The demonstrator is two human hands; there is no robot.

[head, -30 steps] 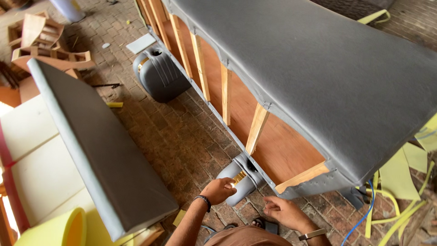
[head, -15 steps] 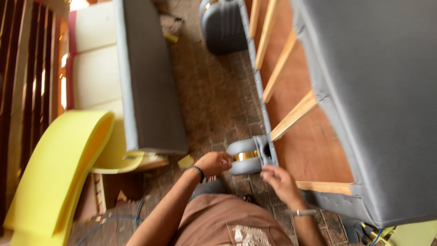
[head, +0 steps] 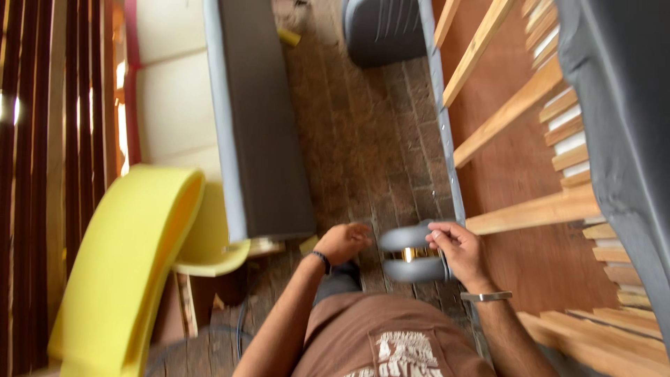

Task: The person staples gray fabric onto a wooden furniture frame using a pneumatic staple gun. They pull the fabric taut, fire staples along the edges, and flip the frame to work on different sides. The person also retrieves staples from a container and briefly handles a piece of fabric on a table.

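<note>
R hand grips grey sofa leg — L hand beside it.

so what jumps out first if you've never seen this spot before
Probably the bright yellow foam sheet curling up at the lower left, beside a long grey upholstered panel lying on the brick floor. At bottom centre the right hand grips a grey padded roll with a gold middle at the corner of the upturned sofa frame, whose bare wooden slats fill the right side; the left hand hovers just beside it.

brown printed shirt, dark wristband, perhaps metal bracelet
</note>
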